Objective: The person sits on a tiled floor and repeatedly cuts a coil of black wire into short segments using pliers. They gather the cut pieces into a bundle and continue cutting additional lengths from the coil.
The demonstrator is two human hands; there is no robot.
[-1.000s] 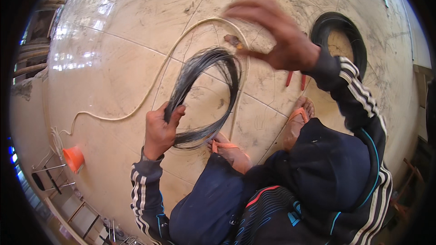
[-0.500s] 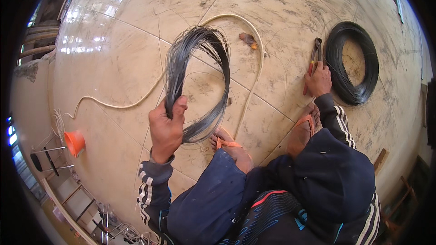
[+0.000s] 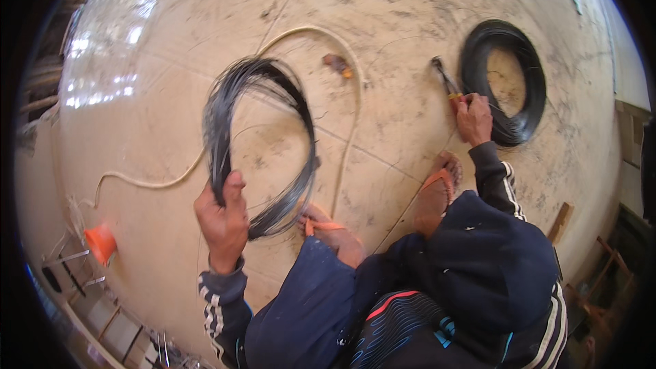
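My left hand [image 3: 222, 222] is closed round the lower left part of a loose coil of thin dark wire [image 3: 220, 126]. The coil is held up over the floor, its upper strands fanned out and a little blurred. My right hand [image 3: 475, 121] is closed on the red handles of a pair of pincers [image 3: 451, 89]. Their dark jaws point away from me and to the left. Just right of the pincers lies a thicker, tightly wound coil of black wire [image 3: 533, 82], close to my right fingers.
A cream hose or cable [image 3: 355, 109] curves over the stained tile floor [image 3: 383, 198], passing behind the held coil. A brown and orange scrap [image 3: 337, 65] lies inside its bend. An orange bucket [image 3: 100, 244] stands at the left. My sandalled feet [image 3: 331, 236] are between my hands.
My right hand has closed round the pincers' handles and the pincers have tilted to the left. My left hand still holds the wire coil. The whole view has shifted a little.
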